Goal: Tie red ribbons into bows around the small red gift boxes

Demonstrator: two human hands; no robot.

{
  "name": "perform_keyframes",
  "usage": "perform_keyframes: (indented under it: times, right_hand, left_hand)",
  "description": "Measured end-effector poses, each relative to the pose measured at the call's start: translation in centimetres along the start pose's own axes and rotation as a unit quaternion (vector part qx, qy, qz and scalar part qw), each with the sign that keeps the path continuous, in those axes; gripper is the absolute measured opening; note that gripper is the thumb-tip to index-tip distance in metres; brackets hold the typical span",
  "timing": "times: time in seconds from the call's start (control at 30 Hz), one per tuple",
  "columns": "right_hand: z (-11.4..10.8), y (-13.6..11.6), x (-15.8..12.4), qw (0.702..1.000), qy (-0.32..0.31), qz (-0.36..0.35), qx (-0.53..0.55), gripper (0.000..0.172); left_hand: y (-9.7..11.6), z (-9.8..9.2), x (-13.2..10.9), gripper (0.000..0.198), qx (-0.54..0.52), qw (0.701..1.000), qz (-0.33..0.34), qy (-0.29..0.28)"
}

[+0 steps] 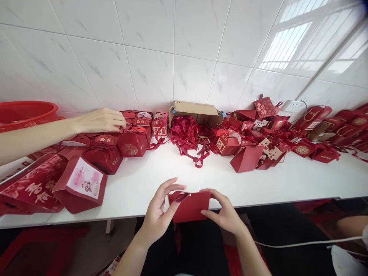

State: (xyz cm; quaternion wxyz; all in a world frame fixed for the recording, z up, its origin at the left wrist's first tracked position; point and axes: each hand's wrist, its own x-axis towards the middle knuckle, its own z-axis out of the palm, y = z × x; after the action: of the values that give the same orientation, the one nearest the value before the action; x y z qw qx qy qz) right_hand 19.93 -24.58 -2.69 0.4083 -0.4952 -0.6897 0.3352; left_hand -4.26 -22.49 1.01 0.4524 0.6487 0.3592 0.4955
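At the near edge of the white table (pixel 161 172) I hold a small flat red paper box (pixel 191 207) between both hands. My left hand (pixel 158 212) pinches its left end, where a red ribbon loop shows. My right hand (pixel 227 214) grips its right side with curled fingers. The box is folded flat and hangs just over the table's front edge.
Another person's hand (pixel 99 119) reaches in from the left over several folded red gift boxes (pixel 132 142). A cardboard box (pixel 194 110) with a pile of red ribbons (pixel 188 138) stands against the tiled wall. More red boxes (pixel 273 130) crowd the right; a red basin (pixel 25 113) sits far left.
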Motion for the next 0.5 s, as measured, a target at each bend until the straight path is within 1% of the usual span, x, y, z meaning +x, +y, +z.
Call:
perform_keyframes:
  times: [0.07, 0.13, 0.2, 0.27, 0.33, 0.4, 0.5]
  right_hand:
    - [-1.1, 1.9, -0.2, 0.997, 0.072, 0.024, 0.004, 0.044]
    - [-2.6, 4.1, 0.3, 0.984, 0.172, 0.054, -0.001, 0.045]
    - [-4.1, 6.2, 1.5, 0.959, 0.271, 0.083, -0.018, 0.051]
    - [-5.6, 8.0, 2.8, 0.937, 0.334, 0.098, -0.034, 0.055]
    - [-6.9, 9.4, 3.9, 0.915, 0.384, 0.108, -0.052, 0.057]
    - [-8.1, 10.4, 4.5, 0.893, 0.427, 0.12, -0.071, 0.059]
    - [-10.3, 11.7, 4.3, 0.865, 0.473, 0.138, -0.096, 0.063]
  left_hand:
    - [-0.4, -0.1, -0.1, 0.056, 0.051, 0.999, 0.017, 0.002]
    - [-0.9, -0.3, 0.0, 0.063, 0.082, 0.996, 0.031, 0.028]
    - [-1.5, -0.6, 0.1, 0.062, 0.096, 0.993, 0.03, 0.057]
    - [-2.0, -0.9, 0.3, 0.058, 0.103, 0.99, 0.022, 0.091]
    - [-2.3, -1.3, 0.4, 0.054, 0.109, 0.983, 0.02, 0.143]
    - [-2.3, -1.7, 0.4, 0.052, 0.119, 0.97, 0.026, 0.208]
    - [-2.3, -3.0, -0.2, 0.05, 0.162, 0.933, 0.043, 0.318]
